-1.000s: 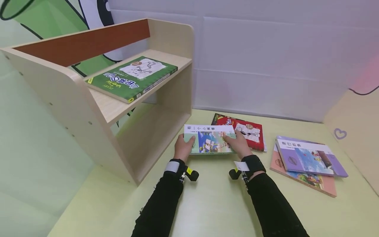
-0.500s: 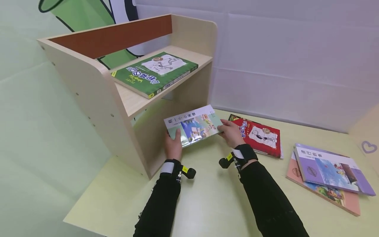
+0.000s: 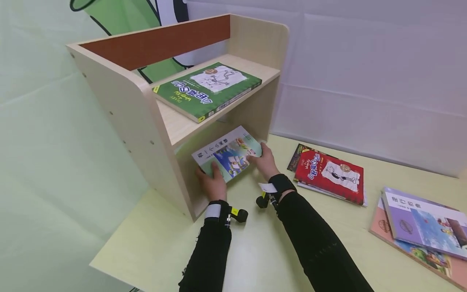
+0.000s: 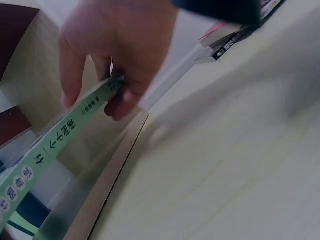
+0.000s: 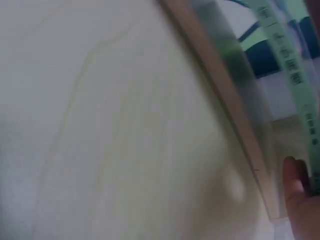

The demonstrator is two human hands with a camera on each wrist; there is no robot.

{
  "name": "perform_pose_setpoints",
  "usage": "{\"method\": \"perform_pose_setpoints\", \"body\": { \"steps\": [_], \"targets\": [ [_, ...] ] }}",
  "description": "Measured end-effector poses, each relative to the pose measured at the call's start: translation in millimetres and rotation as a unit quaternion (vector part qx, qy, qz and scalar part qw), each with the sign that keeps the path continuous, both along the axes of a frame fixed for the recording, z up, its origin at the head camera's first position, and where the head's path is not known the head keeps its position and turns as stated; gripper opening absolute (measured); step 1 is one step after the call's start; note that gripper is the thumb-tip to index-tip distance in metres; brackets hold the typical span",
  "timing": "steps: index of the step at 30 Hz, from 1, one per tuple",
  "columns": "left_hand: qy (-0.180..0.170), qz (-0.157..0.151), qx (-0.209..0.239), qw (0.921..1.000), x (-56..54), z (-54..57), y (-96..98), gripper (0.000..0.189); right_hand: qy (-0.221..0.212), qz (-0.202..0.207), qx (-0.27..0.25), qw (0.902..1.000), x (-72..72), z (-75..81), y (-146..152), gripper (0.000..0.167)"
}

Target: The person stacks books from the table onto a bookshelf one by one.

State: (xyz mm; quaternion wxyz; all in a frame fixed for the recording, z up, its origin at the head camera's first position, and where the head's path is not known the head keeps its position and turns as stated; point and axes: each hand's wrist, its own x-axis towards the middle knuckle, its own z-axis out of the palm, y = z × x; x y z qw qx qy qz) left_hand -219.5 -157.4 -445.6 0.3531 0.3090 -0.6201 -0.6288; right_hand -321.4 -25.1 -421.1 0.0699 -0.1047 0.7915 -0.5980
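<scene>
Both hands hold a pale green and white book by its two ends, tilted, at the mouth of the shelf's lower compartment. My left hand grips the near left end, thumb on the cover. The right hand grips the right end. In the left wrist view the green spine shows with a hand on its end; the right wrist view shows fingertips beside the spine. Above, a green book lies flat on the upper board of the wooden shelf.
A red book lies on other books on the yellowish table, right of the right hand. Farther right, a purple book overlaps a pink one. A pale sheet wall rises behind.
From over the table beside the red book, both hands have carried the pale green book left to the lower compartment, turning and tilting it. The head view has shifted left.
</scene>
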Motion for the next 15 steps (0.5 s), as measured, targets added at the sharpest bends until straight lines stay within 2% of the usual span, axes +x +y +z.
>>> {"method": "perform_pose_setpoints", "body": {
  "steps": [4, 8, 11, 15],
  "targets": [
    [-0.035, 0.031, -0.017, 0.9988, 2.7, 1.0, 1.1, 0.059, 0.028, 0.048, 0.022, 0.9982, -6.7, -14.3, -10, 0.074],
    [-0.068, 0.046, -0.065, 0.9945, 2.6, 1.8, 4.5, 0.062, 0.02, 0.059, 0.056, 0.9965, -10.6, -23.1, -11, 0.077],
    [-0.098, 0.055, -0.113, 0.9873, 3.1, 0.7, 5.4, 0.068, 0.018, 0.057, 0.089, 0.9942, -11.5, -25.4, -13, 0.08],
    [-0.153, 0.064, -0.166, 0.972, 3.7, -2.4, 6.6, 0.073, 0.027, 0.058, 0.126, 0.9899, -13.2, -25.7, -18, 0.079]
  ]
}}
